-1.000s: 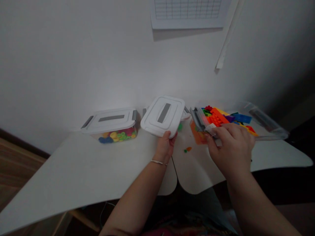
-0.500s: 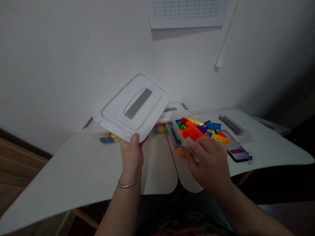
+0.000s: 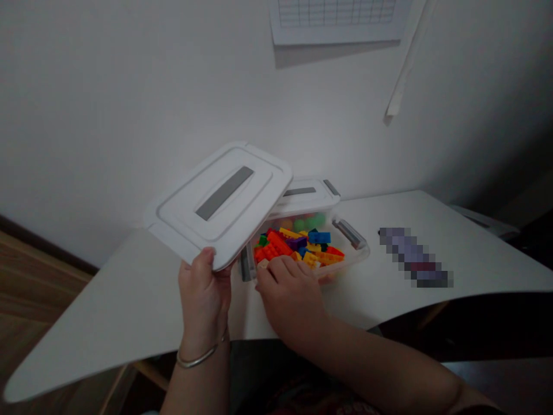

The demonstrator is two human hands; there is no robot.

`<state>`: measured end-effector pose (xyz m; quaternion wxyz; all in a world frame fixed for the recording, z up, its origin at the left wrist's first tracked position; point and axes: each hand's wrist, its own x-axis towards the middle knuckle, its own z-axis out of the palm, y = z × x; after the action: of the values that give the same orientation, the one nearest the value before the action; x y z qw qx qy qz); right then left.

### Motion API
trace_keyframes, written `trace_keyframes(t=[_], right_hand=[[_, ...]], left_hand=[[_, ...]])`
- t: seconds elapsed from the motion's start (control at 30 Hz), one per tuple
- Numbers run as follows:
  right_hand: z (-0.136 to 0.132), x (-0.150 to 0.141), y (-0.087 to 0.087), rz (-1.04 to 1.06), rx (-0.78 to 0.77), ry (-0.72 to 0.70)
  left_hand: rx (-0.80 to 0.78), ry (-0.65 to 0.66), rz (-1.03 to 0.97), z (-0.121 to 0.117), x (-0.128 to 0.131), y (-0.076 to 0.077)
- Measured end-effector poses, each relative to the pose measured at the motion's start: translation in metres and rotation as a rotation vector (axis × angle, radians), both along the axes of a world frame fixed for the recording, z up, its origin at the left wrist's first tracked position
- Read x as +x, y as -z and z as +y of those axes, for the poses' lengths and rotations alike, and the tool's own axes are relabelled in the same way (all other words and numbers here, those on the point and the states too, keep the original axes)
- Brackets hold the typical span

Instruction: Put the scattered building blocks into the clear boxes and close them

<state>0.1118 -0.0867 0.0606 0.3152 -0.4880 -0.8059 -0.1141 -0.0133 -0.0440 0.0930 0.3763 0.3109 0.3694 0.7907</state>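
My left hand (image 3: 204,297), a bangle on its wrist, pinches the near corner of a white lid (image 3: 184,213) with a grey handle. The lid is raised and tilted over the left part of the table. My right hand (image 3: 294,297) is wrapped round the near rim of a clear plastic box (image 3: 362,251) with grey side clips. Several colourful building bricks (image 3: 279,243) fill the box, in red, orange, yellow, blue and green. The fingertips of my right hand partly hide the near bricks and rim.
Behind the open box stands a lidded box (image 3: 334,199) against the wall, with green and orange round things showing through. A blurred-out phone (image 3: 415,259) lies to the right on the white table (image 3: 116,305). A printed sheet (image 3: 337,23) hangs on the wall.
The brick box has moved left with my right hand, away from the phone and in front of the lidded box. My left hand and the lid have shifted slightly left and down.
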Motion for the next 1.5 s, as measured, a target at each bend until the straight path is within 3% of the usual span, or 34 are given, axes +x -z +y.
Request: trace_keyframes(t=[0.27,0.53,0.7,0.87,1.0,1.13,1.23,1.4,1.5], right_hand=[[0.011,-0.031,0.009,-0.115,-0.002,-0.075],[0.024,-0.022,0.009,-0.104,-0.025,-0.107],[0.009,0.007,0.004,-0.013,0.029,-0.155],[0.004,0.08,0.006,0.228,0.084,0.087],[0.011,0.128,0.017,0.664,-0.126,0.162],[0.008,0.133,0.023,0.951,-0.26,0.039],[0.003,0.128,0.022,1.036,-0.256,0.059],[0.007,0.133,0.025,1.076,-0.313,0.102],[0.014,0.135,0.032,0.994,-0.295,0.136]], left_hand=[[-0.013,-0.049,0.009,-0.002,-0.002,0.006],[-0.069,0.049,-0.056,-0.013,-0.009,0.008],[-0.131,0.081,-0.102,-0.024,-0.018,0.005],[-0.254,0.214,-0.028,-0.033,-0.025,0.01],[-0.341,0.371,0.049,-0.032,-0.018,0.015],[-0.334,0.425,0.174,-0.03,-0.007,0.013],[-0.285,0.402,0.259,-0.027,-0.005,0.009],[-0.295,0.347,0.406,-0.02,-0.009,0.007],[-0.269,0.193,0.647,-0.015,-0.011,0.008]])
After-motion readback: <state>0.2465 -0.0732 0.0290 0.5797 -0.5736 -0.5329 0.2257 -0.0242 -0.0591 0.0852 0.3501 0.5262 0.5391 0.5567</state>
